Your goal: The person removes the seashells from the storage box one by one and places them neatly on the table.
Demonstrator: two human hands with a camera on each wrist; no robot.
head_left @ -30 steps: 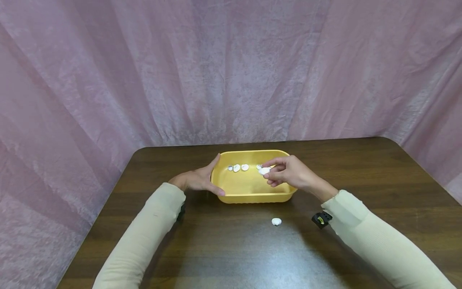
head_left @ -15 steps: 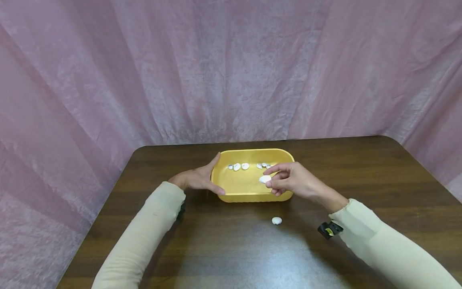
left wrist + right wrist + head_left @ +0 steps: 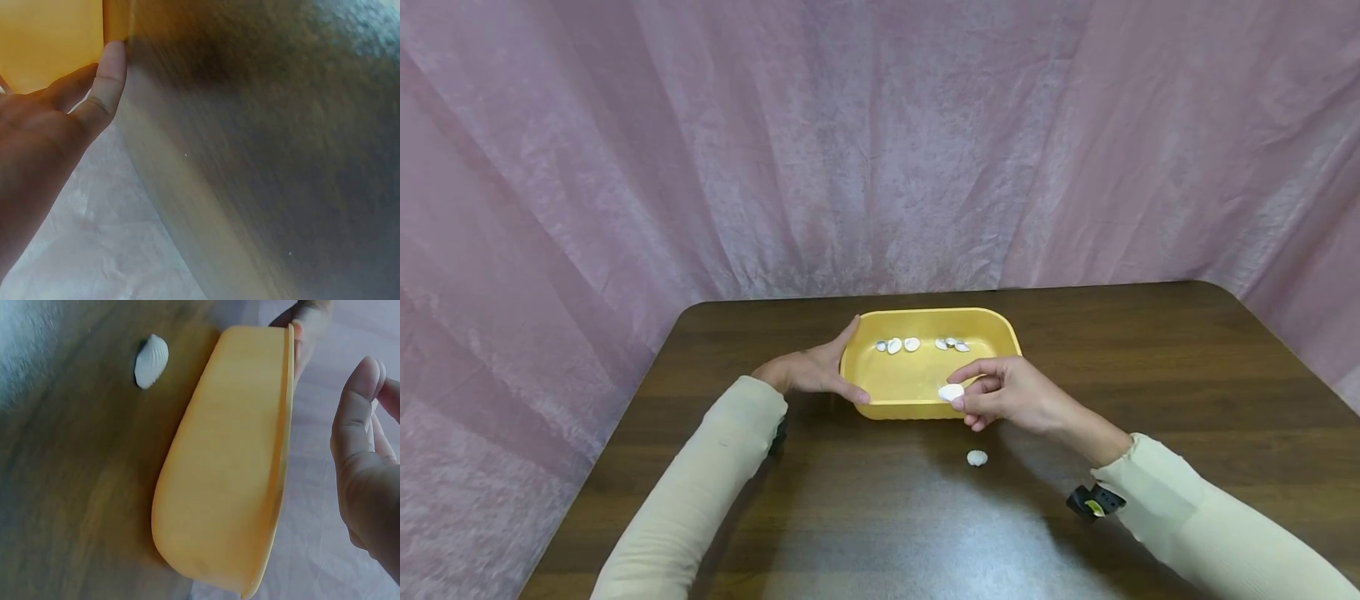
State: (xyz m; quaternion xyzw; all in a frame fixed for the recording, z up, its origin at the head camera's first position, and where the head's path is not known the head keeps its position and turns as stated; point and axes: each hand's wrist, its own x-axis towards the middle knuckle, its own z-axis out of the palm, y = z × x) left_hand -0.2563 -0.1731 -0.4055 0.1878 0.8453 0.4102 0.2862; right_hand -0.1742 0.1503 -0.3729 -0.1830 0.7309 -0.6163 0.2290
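Observation:
At the left end of the yellow plastic tray (image 3: 898, 379), my left hand (image 3: 814, 370) grips its side, with the thumb around the front corner. In the left wrist view that thumb (image 3: 111, 78) lies against the tray's outer wall. My right hand (image 3: 1018, 398) pinches a white seashell (image 3: 951, 392) between thumb and fingertips over the tray's front rim. Two small groups of shells lie inside near the back wall, one at left (image 3: 894, 346) and one at right (image 3: 951, 343). Another white ribbed seashell (image 3: 151, 361) rests on the table in front of the tray.
The tray stands on a dark brown wooden table (image 3: 865, 500) with rounded back corners. A pink velvet curtain (image 3: 880, 150) hangs behind it. A black wrist device (image 3: 1096, 502) sits below the right sleeve.
My right hand has moved toward me and slightly right with the pinched seashell, from the tray's back right to its front rim, uncovering the right shell group. My left hand stays put.

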